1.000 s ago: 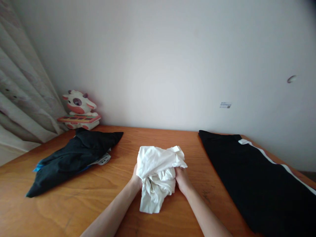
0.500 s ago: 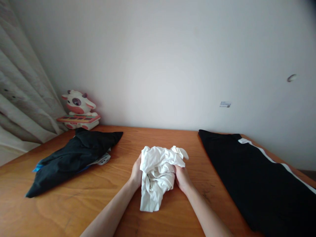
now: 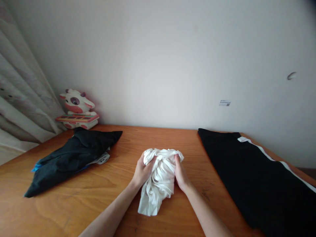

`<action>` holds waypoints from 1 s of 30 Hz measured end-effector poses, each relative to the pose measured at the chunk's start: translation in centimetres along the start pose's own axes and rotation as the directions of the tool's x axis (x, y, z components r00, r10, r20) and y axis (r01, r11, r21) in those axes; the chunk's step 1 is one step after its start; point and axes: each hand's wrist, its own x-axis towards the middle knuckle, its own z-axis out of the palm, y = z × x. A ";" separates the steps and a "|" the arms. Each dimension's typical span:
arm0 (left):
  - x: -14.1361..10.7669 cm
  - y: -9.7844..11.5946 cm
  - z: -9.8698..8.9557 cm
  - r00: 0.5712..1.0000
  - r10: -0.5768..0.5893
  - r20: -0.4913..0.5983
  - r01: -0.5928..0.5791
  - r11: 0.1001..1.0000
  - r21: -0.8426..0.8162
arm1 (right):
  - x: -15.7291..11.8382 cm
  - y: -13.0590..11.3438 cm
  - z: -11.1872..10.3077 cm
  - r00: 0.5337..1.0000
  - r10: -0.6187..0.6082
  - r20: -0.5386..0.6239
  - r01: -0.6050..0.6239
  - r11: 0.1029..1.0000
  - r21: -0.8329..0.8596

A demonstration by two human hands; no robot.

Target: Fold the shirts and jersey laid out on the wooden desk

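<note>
A crumpled white cloth garment (image 3: 161, 174) is bunched between my two hands over the middle of the wooden table (image 3: 98, 204). My left hand (image 3: 143, 169) grips its left side, thumb on top of the folds and the other fingers mostly hidden. On the opposite side, my right hand (image 3: 181, 172) closes on the upper right edge, its thumb pressed against the cloth. One flap of the fabric hangs down toward me. What kind of garment it is cannot be made out.
To the left lies a dark garment (image 3: 71, 158) with blue showing at its edge. Behind it sits a toy cow with a keyboard (image 3: 77, 110), beside a curtain (image 3: 22, 85). A black garment with a white stripe (image 3: 237, 171) is spread on the right. A wall (image 3: 158, 65) closes off the back.
The white garment has been gathered tighter at the top, and its loose upper right flap is drawn in. My left thumb has come over onto the front of the cloth.
</note>
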 end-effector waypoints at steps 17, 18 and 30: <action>0.1 0.5 -0.6 0.859 -0.500 -0.108 0.447 0.836 -0.317 | -2.2 0.0 1.0 0.888 -0.373 0.267 0.458 0.754 -0.471; 0.2 0.4 -0.5 0.875 -0.479 -0.065 0.418 0.817 -0.397 | -2.5 -0.3 1.2 0.870 -0.360 0.338 0.489 0.723 -0.489; 0.7 2.2 -0.2 0.890 -0.430 0.154 0.420 0.640 -0.644 | -1.9 0.0 1.9 0.975 -0.201 0.095 0.220 0.805 -0.551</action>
